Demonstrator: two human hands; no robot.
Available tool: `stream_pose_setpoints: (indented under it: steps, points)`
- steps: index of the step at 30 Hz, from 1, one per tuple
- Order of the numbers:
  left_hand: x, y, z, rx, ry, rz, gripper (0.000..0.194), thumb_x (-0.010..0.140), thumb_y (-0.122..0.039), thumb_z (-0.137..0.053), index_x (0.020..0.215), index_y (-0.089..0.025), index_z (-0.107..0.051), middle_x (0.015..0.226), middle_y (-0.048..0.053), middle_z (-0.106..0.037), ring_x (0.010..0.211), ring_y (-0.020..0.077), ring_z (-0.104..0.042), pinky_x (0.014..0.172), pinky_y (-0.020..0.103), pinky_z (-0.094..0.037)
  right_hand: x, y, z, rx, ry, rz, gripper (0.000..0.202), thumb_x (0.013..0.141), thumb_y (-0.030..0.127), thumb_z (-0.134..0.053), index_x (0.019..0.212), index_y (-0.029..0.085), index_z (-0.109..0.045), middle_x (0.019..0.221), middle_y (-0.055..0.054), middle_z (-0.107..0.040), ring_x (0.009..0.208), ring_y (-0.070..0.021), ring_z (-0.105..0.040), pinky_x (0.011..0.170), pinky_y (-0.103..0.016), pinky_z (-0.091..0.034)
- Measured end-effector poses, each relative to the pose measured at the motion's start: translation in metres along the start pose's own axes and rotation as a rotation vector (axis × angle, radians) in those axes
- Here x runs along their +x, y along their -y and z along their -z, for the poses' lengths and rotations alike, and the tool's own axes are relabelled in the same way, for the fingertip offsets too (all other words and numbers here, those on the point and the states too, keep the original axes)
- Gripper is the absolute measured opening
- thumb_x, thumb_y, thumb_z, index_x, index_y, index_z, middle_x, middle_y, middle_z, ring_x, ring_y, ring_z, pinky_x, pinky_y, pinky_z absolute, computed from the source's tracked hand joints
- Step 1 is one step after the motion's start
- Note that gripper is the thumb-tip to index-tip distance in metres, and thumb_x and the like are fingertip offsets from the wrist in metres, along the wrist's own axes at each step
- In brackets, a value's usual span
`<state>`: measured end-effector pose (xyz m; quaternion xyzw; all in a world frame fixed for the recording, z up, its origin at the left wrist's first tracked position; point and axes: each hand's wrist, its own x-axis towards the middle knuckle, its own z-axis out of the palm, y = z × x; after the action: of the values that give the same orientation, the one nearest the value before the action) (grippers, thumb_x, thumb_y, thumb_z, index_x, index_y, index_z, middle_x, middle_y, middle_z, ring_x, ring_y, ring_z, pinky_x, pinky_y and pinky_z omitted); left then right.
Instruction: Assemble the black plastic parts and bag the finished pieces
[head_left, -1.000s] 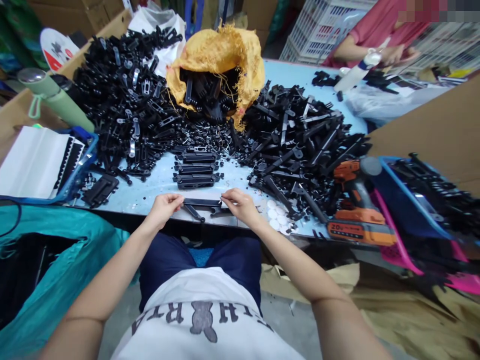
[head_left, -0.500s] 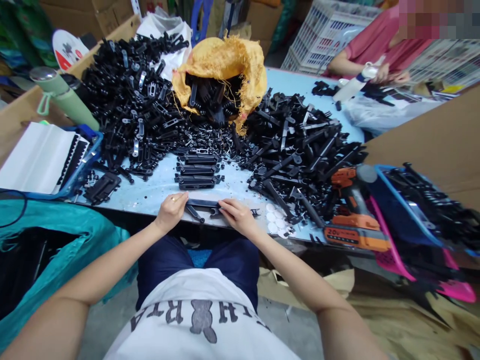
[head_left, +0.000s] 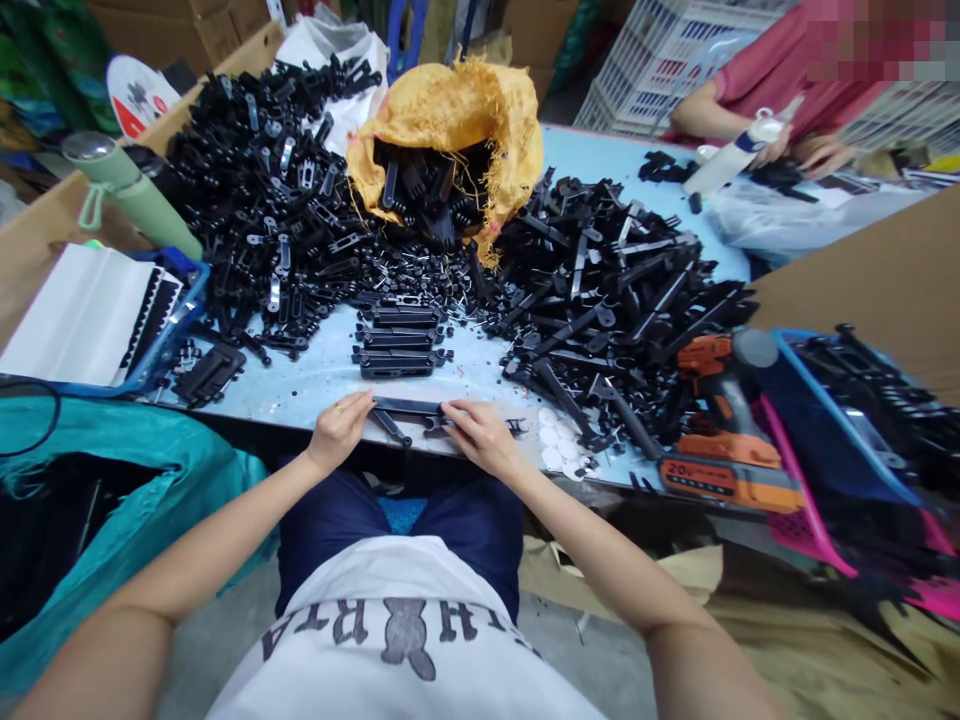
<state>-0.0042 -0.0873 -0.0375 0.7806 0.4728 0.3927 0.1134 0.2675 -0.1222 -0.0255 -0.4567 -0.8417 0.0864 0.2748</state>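
Observation:
My left hand point(head_left: 341, 430) pinches the left end of a long black plastic bar point(head_left: 407, 406) at the table's front edge. At the bar's other end, the fingers of my right hand point(head_left: 480, 435) are closed on it. Below the bar, a shorter black arm piece point(head_left: 391, 428) slants toward me, between my hands. A black forked piece point(head_left: 515, 425) pokes out beside my right hand. Just beyond lies a stack of black jointed bar assemblies point(head_left: 401, 360), side by side. My fingers hide both ends of the bar.
Heaps of black parts lie left point(head_left: 277, 190) and right point(head_left: 592, 290), around a yellow sack point(head_left: 450, 105). White discs point(head_left: 556, 440) and an orange cordless drill point(head_left: 731, 460) are to my right. A green bottle point(head_left: 142, 195) leans at left. A co-worker's hand point(head_left: 821, 155) is at far right.
The view has shifted slightly. Both my hands stay on the ends of the bar with almost the same grip. The co-worker's hands have moved a little apart.

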Motion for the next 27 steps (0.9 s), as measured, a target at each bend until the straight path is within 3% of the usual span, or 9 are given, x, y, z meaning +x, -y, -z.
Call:
stream_pose_setpoints:
  steps: [5, 8, 11, 13, 16, 19, 22, 25, 27]
  points:
    - [-0.003, -0.011, 0.003, 0.033, -0.01, 0.108, 0.029, 0.089, -0.028, -0.043, 0.11, -0.017, -0.059, 0.103, 0.011, -0.067, 0.094, 0.0178, -0.064, 0.084, 0.031, -0.05, 0.054, 0.035, -0.024, 0.068, 0.098, 0.167, 0.043, 0.093, 0.035, -0.041, 0.132, 0.02, -0.046, 0.131, -0.012, -0.05, 0.118, -0.0205, -0.048, 0.097, -0.037, -0.041]
    - [-0.012, -0.034, -0.003, 0.229, -0.01, 0.324, 0.031, 0.082, -0.034, -0.05, 0.102, -0.014, -0.061, 0.091, 0.012, -0.067, 0.084, 0.0219, -0.064, 0.074, 0.033, -0.05, 0.078, 0.047, -0.042, 0.137, 0.199, 0.165, 0.043, 0.095, 0.036, -0.035, 0.135, 0.022, -0.043, 0.128, -0.01, -0.052, 0.116, -0.0179, -0.05, 0.097, -0.033, -0.042]
    - [-0.017, -0.058, -0.014, 0.411, 0.238, 0.504, 0.032, 0.08, -0.042, -0.049, 0.078, -0.015, -0.066, 0.066, 0.011, -0.065, 0.067, 0.0244, -0.064, 0.062, 0.033, -0.046, 0.081, 0.046, -0.048, 0.156, 0.222, 0.132, 0.042, 0.096, 0.034, -0.033, 0.136, 0.024, -0.042, 0.122, -0.008, -0.056, 0.11, -0.0163, -0.053, 0.095, -0.031, -0.042]
    - [-0.017, -0.067, -0.018, 0.449, 0.375, 0.549, 0.039, 0.083, -0.042, -0.043, 0.074, -0.014, -0.068, 0.063, 0.013, -0.065, 0.063, 0.0248, -0.064, 0.058, 0.032, -0.044, 0.077, 0.044, -0.05, 0.111, 0.23, 0.117, 0.042, 0.096, 0.033, -0.033, 0.136, 0.023, -0.042, 0.118, -0.009, -0.057, 0.106, -0.0174, -0.054, 0.093, -0.032, -0.043]
    - [-0.015, -0.067, -0.015, 0.482, 0.425, 0.552, 0.042, 0.086, -0.042, -0.039, 0.077, -0.013, -0.069, 0.068, 0.015, -0.067, 0.065, 0.0262, -0.065, 0.058, 0.031, -0.043, 0.077, 0.044, -0.054, -0.021, 0.288, 0.089, 0.045, 0.094, 0.027, -0.036, 0.137, 0.017, -0.041, 0.108, -0.012, -0.059, 0.096, -0.0208, -0.054, 0.087, -0.035, -0.046]
    - [-0.018, -0.062, -0.01, 0.511, 0.436, 0.528, 0.043, 0.088, -0.041, -0.037, 0.079, -0.012, -0.068, 0.07, 0.015, -0.068, 0.067, 0.0257, -0.066, 0.058, 0.03, -0.042, 0.08, 0.05, -0.057, -0.107, 0.339, 0.073, 0.05, 0.089, 0.017, -0.04, 0.139, 0.013, -0.037, 0.108, -0.015, -0.058, 0.093, -0.0226, -0.053, 0.085, -0.037, -0.045]
    - [-0.021, -0.052, -0.004, 0.493, 0.443, 0.438, 0.041, 0.088, -0.041, -0.04, 0.077, -0.013, -0.067, 0.068, 0.013, -0.067, 0.065, 0.0235, -0.065, 0.058, 0.029, -0.042, 0.071, 0.049, -0.043, -0.099, 0.32, 0.13, 0.051, 0.088, 0.016, -0.041, 0.139, 0.017, -0.037, 0.127, -0.015, -0.05, 0.107, -0.0233, -0.049, 0.091, -0.04, -0.042]
    - [-0.017, -0.035, 0.001, 0.411, 0.325, 0.132, 0.035, 0.087, -0.043, -0.046, 0.09, -0.016, -0.067, 0.084, 0.013, -0.068, 0.081, 0.0234, -0.064, 0.069, 0.031, -0.045, 0.041, 0.029, -0.013, -0.158, 0.169, 0.12, 0.046, 0.09, 0.033, -0.044, 0.134, 0.021, -0.042, 0.138, -0.014, -0.041, 0.122, -0.0257, -0.04, 0.099, -0.046, -0.034]
    - [-0.006, -0.025, -0.001, 0.33, 0.304, -0.162, 0.035, 0.086, -0.041, -0.049, 0.11, -0.019, -0.062, 0.108, 0.014, -0.064, 0.101, 0.024, -0.058, 0.083, 0.034, -0.044, 0.016, 0.006, 0.007, -0.297, 0.059, -0.022, 0.053, 0.084, 0.053, -0.05, 0.123, 0.017, -0.052, 0.128, -0.017, -0.049, 0.115, -0.0295, -0.046, 0.093, -0.047, -0.037]
